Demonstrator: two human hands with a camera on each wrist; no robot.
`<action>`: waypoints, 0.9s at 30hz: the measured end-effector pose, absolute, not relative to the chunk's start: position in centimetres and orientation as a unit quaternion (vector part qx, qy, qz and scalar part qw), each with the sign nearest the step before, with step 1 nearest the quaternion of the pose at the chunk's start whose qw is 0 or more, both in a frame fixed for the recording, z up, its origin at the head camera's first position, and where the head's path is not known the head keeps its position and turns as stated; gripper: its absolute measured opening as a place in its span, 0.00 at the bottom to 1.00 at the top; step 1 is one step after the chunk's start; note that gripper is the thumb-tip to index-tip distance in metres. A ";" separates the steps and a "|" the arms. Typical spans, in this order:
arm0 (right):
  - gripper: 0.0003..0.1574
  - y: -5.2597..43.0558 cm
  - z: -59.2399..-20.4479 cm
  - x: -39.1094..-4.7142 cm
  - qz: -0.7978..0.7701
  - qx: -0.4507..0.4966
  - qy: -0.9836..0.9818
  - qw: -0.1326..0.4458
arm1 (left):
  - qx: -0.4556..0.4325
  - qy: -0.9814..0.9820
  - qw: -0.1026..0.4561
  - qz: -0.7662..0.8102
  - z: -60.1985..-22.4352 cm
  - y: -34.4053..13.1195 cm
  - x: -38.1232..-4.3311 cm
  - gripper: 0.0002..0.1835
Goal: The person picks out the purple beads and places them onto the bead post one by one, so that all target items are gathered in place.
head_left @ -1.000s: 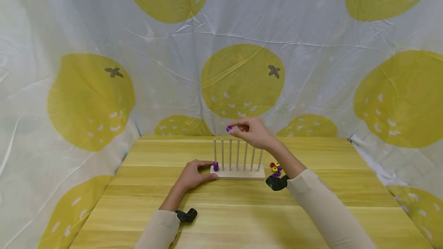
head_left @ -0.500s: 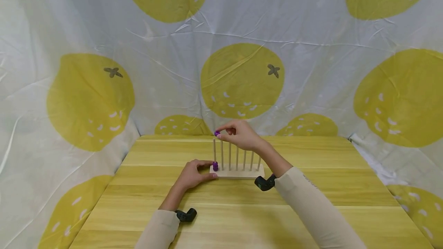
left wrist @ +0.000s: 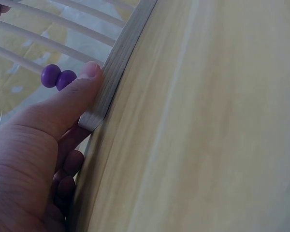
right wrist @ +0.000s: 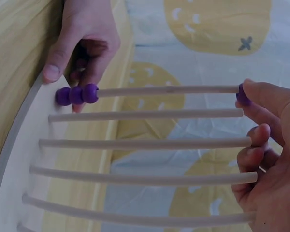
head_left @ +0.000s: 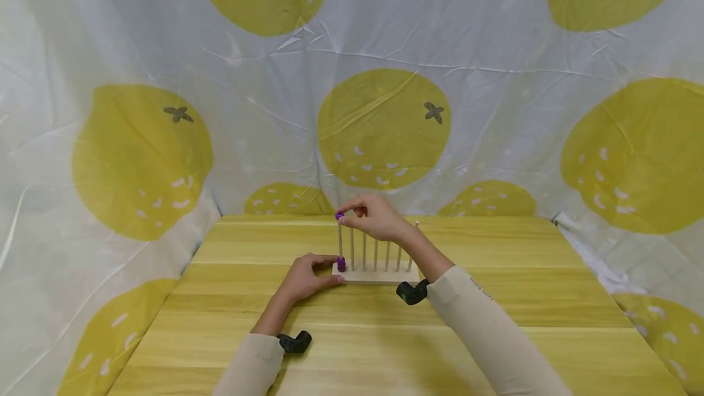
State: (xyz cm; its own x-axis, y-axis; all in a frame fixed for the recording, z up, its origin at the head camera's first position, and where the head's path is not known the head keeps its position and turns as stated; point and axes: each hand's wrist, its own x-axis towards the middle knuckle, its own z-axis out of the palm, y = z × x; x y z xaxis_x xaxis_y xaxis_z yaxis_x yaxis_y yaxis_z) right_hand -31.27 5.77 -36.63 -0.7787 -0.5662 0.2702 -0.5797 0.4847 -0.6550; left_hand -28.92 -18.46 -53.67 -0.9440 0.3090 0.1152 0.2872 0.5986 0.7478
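Around the middle of the wood-grain table sits a pale wooden peg rack, seven pegs standing upright in a row. The left hand is clamped on the left end of its base, thumb on the near side, fingers toward the far side. The right hand is up high, thumb and finger pinching a purple bead right at the tip of the leftmost peg. Can't tell if the peg is through the hole, since the fingers cover part of the bead. Down at the foot of that same peg there's a stack of three purple beads, all touching (only two of them peek out past the thumb in the left wrist view, fwiw). Both arms have beige sleeves, with a black device at each wrist. Past the table's far edge hangs a pale cloth with big yellow fruit prints.
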 end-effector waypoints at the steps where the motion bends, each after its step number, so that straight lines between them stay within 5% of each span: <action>1: 0.14 5.8 -36.7 -31.3 0.383 0.333 -0.862 0.011 | 0.166 0.894 0.014 0.417 -53.7 -18.5 -28.9 0.28; 27: 0.18 6.2 -37.2 -31.2 0.371 0.317 -0.873 0.003 | 0.160 0.894 0.019 0.418 -53.1 -18.4 -28.6 0.30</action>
